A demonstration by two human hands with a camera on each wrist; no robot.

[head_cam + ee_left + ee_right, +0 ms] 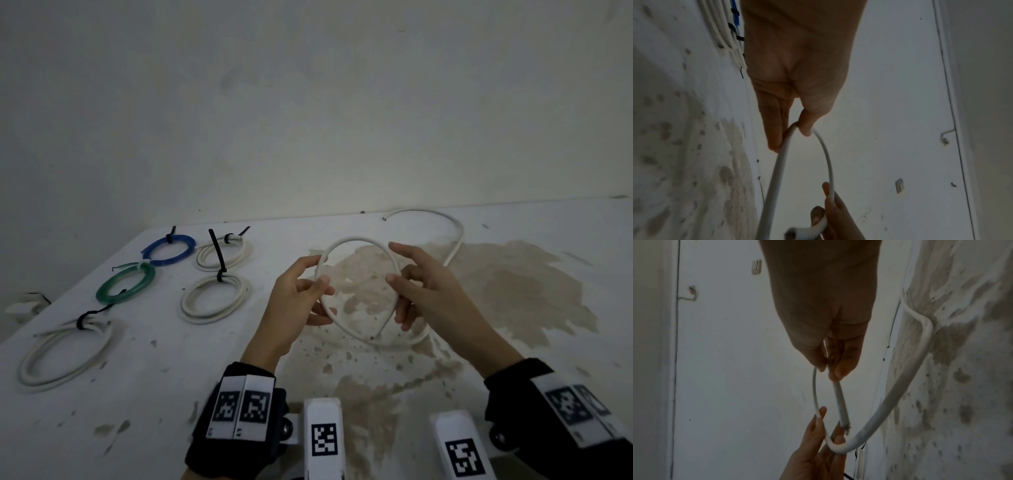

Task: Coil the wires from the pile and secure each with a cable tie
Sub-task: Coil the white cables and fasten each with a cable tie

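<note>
A loose white wire [352, 238] arcs above the table between my two hands. My left hand [320, 272] pinches the left side of the loop between thumb and fingers, seen close in the left wrist view [797, 128]. My right hand [394, 265] pinches the right side, its index finger stretched out; the right wrist view shows the pinch [828, 368]. Below the right hand the wire's cut end [372, 337] [846, 428] hangs free. From the left hand the wire runs down and trails across the table to its far tip [386, 217].
On the stained white table [513, 291], to the left, lie tied coils: a blue coil [169, 250], a green coil [125, 282] and three white coils [224, 255] [215, 298] [65, 353], each with a black cable tie [216, 255]. A wall stands behind.
</note>
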